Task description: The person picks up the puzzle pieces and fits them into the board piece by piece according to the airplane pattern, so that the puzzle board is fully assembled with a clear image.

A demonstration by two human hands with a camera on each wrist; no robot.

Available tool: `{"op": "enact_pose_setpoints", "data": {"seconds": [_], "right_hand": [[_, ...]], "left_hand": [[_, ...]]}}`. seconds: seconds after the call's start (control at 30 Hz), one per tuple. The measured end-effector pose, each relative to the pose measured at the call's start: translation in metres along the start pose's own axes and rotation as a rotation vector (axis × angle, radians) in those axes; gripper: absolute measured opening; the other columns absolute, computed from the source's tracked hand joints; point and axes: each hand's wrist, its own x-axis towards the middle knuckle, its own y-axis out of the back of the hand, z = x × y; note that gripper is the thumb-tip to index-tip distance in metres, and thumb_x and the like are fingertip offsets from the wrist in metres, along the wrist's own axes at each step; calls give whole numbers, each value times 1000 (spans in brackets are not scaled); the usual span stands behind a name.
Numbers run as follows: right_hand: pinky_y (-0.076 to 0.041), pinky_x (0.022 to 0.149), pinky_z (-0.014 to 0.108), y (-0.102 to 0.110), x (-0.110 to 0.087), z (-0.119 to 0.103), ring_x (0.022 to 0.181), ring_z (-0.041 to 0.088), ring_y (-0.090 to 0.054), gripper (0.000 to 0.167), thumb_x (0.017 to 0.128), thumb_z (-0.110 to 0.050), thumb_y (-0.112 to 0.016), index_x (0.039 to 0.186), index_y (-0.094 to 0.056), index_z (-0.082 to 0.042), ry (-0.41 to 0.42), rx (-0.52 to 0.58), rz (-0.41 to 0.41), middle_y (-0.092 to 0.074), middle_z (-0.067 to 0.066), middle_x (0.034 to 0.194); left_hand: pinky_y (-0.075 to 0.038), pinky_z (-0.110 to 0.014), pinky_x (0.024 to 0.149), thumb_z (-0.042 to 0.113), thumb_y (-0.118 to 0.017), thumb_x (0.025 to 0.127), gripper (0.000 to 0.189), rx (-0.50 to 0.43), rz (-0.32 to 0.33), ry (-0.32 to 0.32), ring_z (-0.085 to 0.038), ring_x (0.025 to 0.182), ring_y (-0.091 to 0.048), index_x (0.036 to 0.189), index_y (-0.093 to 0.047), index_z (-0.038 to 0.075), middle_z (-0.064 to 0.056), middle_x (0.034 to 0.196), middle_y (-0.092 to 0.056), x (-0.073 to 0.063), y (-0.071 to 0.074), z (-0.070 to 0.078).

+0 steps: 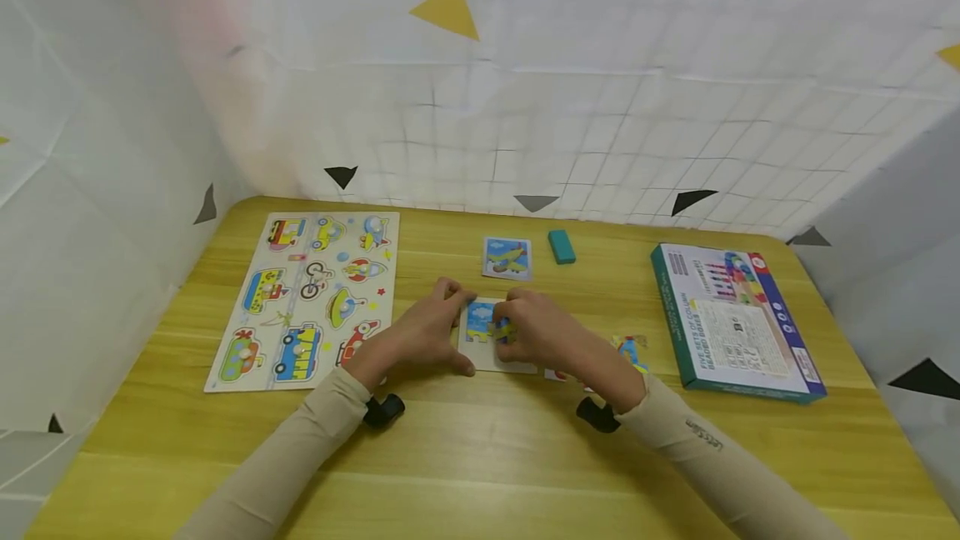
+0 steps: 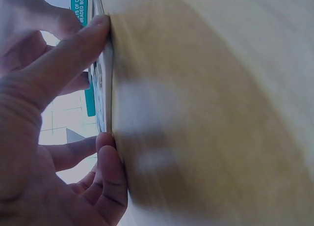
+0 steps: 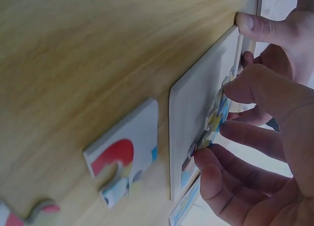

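A small white puzzle tray (image 1: 495,359) lies on the table, with joined blue sky pieces (image 1: 478,317) at its left side. My left hand (image 1: 423,327) holds the tray at its left edge, the thumb near the front corner and the fingers farther back. In the left wrist view the tray's rim (image 2: 109,88) spans between thumb and fingers. Over the tray, my right hand (image 1: 553,332) pinches a blue and yellow jigsaw piece (image 3: 216,120) beside the joined ones. A loose piece with a red patch (image 3: 140,142) lies right of the tray, partly under my right wrist in the head view.
More colourful pieces (image 1: 632,351) lie beyond my right wrist. Behind the tray are an airplane picture card (image 1: 507,258) and a teal block (image 1: 561,247). A vehicle peg board (image 1: 300,315) lies left, and a beaded-boxes carton (image 1: 738,323) right. White sheeting (image 1: 525,123) hangs behind the table.
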Motion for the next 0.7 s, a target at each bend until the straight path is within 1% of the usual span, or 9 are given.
{"op": "enact_pose_setpoints", "data": {"seconds": [0.13, 0.33, 0.47, 0.7], "right_hand": [[-46, 64, 27, -3, 3, 0, 74, 14, -50, 30, 78, -19, -82, 102, -74, -5, 7, -3, 9, -60, 4, 90], [-43, 62, 26, -8, 5, 0, 72, 14, -47, 28, 76, -20, -81, 99, -74, -6, 19, -48, 30, -57, 3, 87], [-44, 63, 27, -11, 7, 0, 72, 14, -48, 26, 75, -19, -82, 96, -75, -6, 37, -70, 46, -57, 2, 86], [-43, 64, 29, -13, 10, -3, 72, 15, -47, 23, 76, -19, -83, 94, -77, -5, 54, -98, 43, -56, 1, 84]], "left_hand": [[-47, -30, 84, 44, -94, 64, 108, 5, -9, 5, -17, 97, -52, 151, -40, 10, -7, 140, -32, 1, 0, 0], [-47, -30, 85, 45, -94, 65, 108, 8, -13, 6, -18, 98, -52, 151, -40, 10, -7, 141, -32, 2, -1, -1], [-46, -30, 86, 45, -94, 65, 108, 19, -10, 1, -18, 98, -52, 152, -40, 11, -7, 142, -32, 3, -2, -2], [-47, -29, 84, 44, -94, 64, 108, 20, -3, -2, -16, 97, -52, 151, -40, 11, -7, 142, -32, 3, -3, -4]]}}
